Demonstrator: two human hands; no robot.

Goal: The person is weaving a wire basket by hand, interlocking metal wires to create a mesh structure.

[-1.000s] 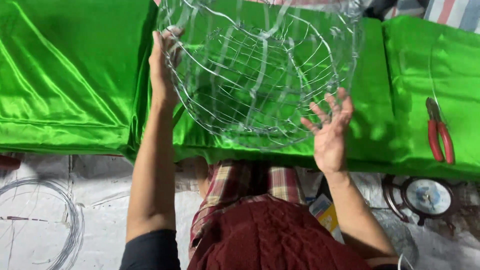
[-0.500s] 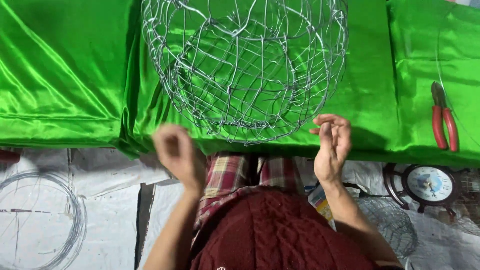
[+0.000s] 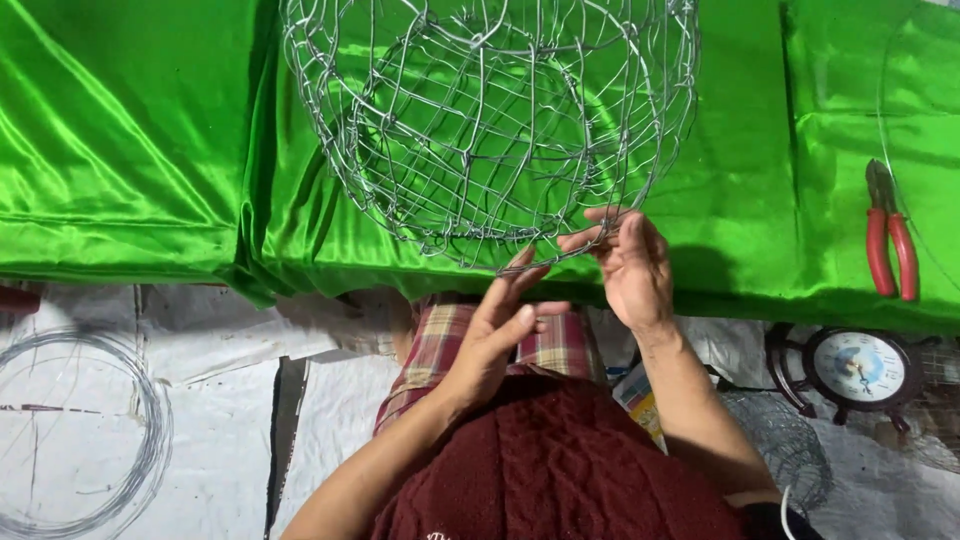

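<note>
A round basket of woven silver wire [image 3: 480,120] rests on a shiny green cloth [image 3: 130,140] that covers a table. My right hand [image 3: 625,265] pinches the basket's near rim between thumb and fingers. Just below that rim, my left hand [image 3: 495,335] is raised with its fingers apart; its fingertips reach up to the wire and may touch it. It holds nothing that I can see. Below both hands lie my plaid lap and a dark red knitted sweater.
Red-handled pliers [image 3: 888,240] lie on the cloth at the right. A coil of loose wire [image 3: 150,440] sits on the white floor sheet at the left. A small round clock on a dark stand [image 3: 858,368] and a wad of wire mesh [image 3: 785,440] are at the lower right.
Both hands left the basket's sides and dropped toward my lap. They have now come together at the near rim, and the right hand has taken hold of the wire.
</note>
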